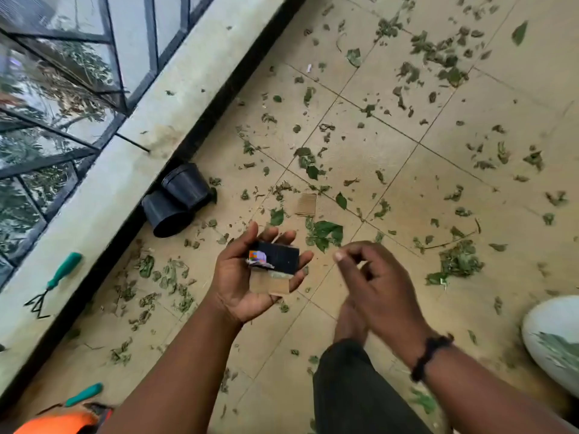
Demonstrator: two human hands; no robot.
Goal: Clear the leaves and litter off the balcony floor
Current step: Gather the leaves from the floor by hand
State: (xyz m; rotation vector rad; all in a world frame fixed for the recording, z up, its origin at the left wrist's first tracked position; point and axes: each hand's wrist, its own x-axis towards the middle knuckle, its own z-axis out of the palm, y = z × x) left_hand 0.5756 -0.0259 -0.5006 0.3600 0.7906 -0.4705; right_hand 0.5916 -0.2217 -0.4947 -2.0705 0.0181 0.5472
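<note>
At far left a railing (94, 57) ran along a pale ledge (131, 158), and on that ledge lay a small green-handled rake (53, 283). A second green handle (84, 394) and something orange (62, 421) showed at the bottom left corner. Against the ledge's dark base two black pots (177, 198) lay tipped on the floor (391, 170), touching each other. Leaves (326, 233) were scattered over nearly all the tiles, thicker toward the upper right, with a small cardboard piece (306, 204) lying among them just beyond the hands. The left hand (247, 277) was palm up, fingers cupped round a dark card (279, 256) with a torn coloured scrap on it and a brown cardboard bit (269, 283) under it. Just beside it the right hand (372, 277) hovered above the floor, fingers loosely curled and apart, holding nothing that could be seen; a dark bracelet (429, 355) sat on its wrist. Below it was a dark-trousered knee (354, 386). At the right edge a white bag (545, 321) held green leaves.
</note>
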